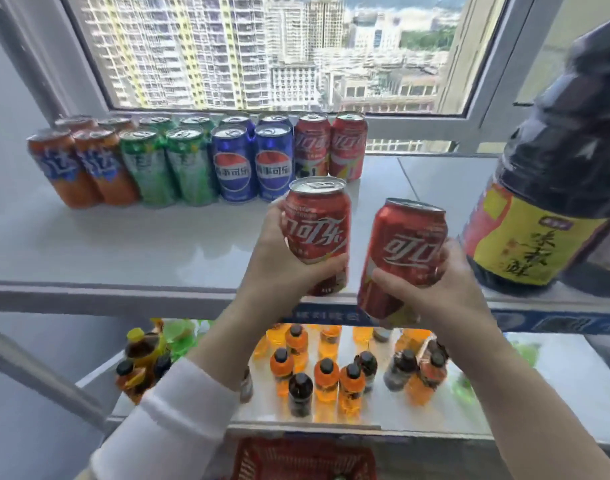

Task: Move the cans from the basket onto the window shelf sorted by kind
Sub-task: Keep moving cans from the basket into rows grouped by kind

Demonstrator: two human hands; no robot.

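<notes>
Cans in red are filling both of my hands. The left red can [317, 233] is sitting upright in my left hand [282, 261], whose fingers are curling round its lower half. The right red can [402, 258] is leaning with its top tilted to the right in my right hand [445, 292], which is wrapping it from below and from the side. Each hand is clamping firmly on its own can. The two cans are hanging just beside each other, not touching, over the front edge of the window shelf [123, 244].

Further back on that shelf, against the window frame, more cans are standing in double rows sorted by colour. Orange cans [78, 164] are at the far left, then green cans [168, 164], then blue cans [251, 161]. A pair of red shelf cans [331, 147] is closing the right end, just behind the can in my left hand. A large dark bottle [552, 188] with a yellow label is looming on the shelf at the right, near my right hand.

Under the shelf, small bottles [327, 372] with black caps, mostly orange, are crowding a lower ledge. The red basket [303, 459] is showing at the bottom edge between my forearms; I cannot tell what is lying in it. A white sleeve [179, 420] is covering my left forearm.
</notes>
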